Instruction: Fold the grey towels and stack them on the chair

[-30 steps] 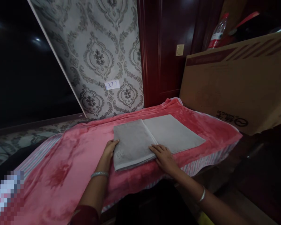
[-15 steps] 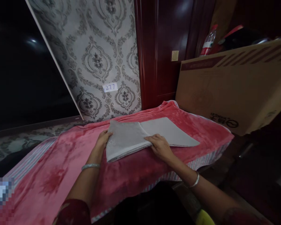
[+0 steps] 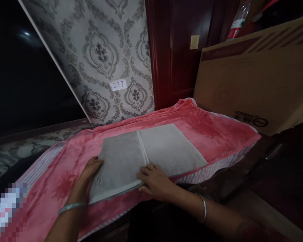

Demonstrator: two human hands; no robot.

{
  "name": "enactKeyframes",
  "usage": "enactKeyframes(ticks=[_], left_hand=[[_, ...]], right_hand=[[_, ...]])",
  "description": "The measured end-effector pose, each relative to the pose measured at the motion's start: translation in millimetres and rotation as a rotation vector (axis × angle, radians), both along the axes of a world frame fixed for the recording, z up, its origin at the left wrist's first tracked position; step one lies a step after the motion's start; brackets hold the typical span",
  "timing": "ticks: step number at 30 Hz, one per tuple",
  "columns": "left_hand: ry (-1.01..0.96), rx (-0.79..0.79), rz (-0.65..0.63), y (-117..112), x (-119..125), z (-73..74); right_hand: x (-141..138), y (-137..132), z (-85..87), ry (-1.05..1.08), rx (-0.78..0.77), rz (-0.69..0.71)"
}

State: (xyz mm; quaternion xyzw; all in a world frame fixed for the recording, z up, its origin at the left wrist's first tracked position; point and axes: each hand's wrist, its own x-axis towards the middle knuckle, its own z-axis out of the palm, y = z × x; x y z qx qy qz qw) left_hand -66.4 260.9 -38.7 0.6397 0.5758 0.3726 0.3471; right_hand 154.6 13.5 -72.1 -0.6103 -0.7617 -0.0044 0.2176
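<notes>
Across the near half of a pink fleece blanket (image 3: 212,134), a folded grey towel (image 3: 164,148) lies flat, its long axis running left to right, with a crease (image 3: 142,148) crossing it from far to near, slightly left of centre. The left hand (image 3: 89,169) is at the towel's near-left corner; its fingers curve against the left edge, and whether they pinch the cloth cannot be confirmed from this view. The right hand (image 3: 154,181) rests on the towel's near edge at the crease's near end, fingers spread and open, with no grip evident. Of the two, the right hand is nearer the crease and the left nearer the towel's left end; no hand is on the far-right part. A striped sheet (image 3: 217,169) shows beneath the blanket's near-right edge. Beyond the blanket are damask wallpaper (image 3: 98,53) bearing a paper label (image 3: 118,85) marked 277, a dark red wooden door frame (image 3: 161,50) and, at far right, a cardboard box (image 3: 242,84) standing on edge, with a plastic bottle (image 3: 237,23) behind it.
</notes>
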Motion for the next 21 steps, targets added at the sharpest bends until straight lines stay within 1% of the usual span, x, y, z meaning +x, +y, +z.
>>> enactKeyframes(ticks=[2, 3, 4, 5, 6, 7, 8, 10, 12, 14, 16, 18, 19, 21], left_hand=[[0.36, 0.204, 0.009, 2.7, 22.0, 17.8], [0.515, 0.312, -0.031, 3.0, 37.0, 27.0], [0.622, 0.38, -0.089, 2.0, 54.1, 34.8], [0.695, 0.4, -0.153, -0.4, 72.7, 40.1], [0.753, 0.391, -0.205, -4.0, 91.9, 42.2], [0.814, 0.387, -0.231, -8.6, 110.7, 40.9], [0.862, 0.396, -0.249, -13.8, 128.1, 36.2], [0.932, 0.409, -0.307, -24.3, 155.7, 19.3], [0.983, 0.408, -0.355, -32.3, 171.3, -1.5], [1.009, 0.419, -0.368, -35.8, 176.6, -18.4], [1.016, 0.449, -0.365, -35.3, 176.1, -27.5], [1.028, 0.468, -0.361, -32.9, 174.5, -29.7], [1.036, 0.472, -0.357, -31.6, 174.1, -29.3], [1.05, 0.473, -0.35, -29.8, 174.5, -27.8]], right_hand=[[11.0, 4.9, 15.1, 0.018, -0.021, 0.018], [16.8, 10.5, 21.6, 0.027, -0.017, 0.002], [22.6, 18.4, 26.8, 0.034, -0.008, -0.026], [28.8, 28.0, 30.5, 0.039, -0.003, -0.063], [35.3, 39.1, 32.8, 0.041, -0.009, -0.106], [42.3, 50.8, 33.8, 0.041, -0.027, -0.152], [49.8, 62.6, 33.4, 0.042, -0.05, -0.198], [65.6, 83.3, 29.0, 0.045, -0.095, -0.282], [81.3, 97.5, 19.5, 0.036, -0.139, -0.322], [95.6, 105.1, 7.0, 0.002, -0.186, -0.294], [109.8, 109.6, -4.4, -0.04, -0.218, -0.227], [127.2, 114.8, -10.6, -0.073, -0.221, -0.18], [138.3, 118.2, -11.3, -0.084, -0.22, -0.182], [165.5, 126.1, -8.7, -0.1, -0.223, -0.231]])
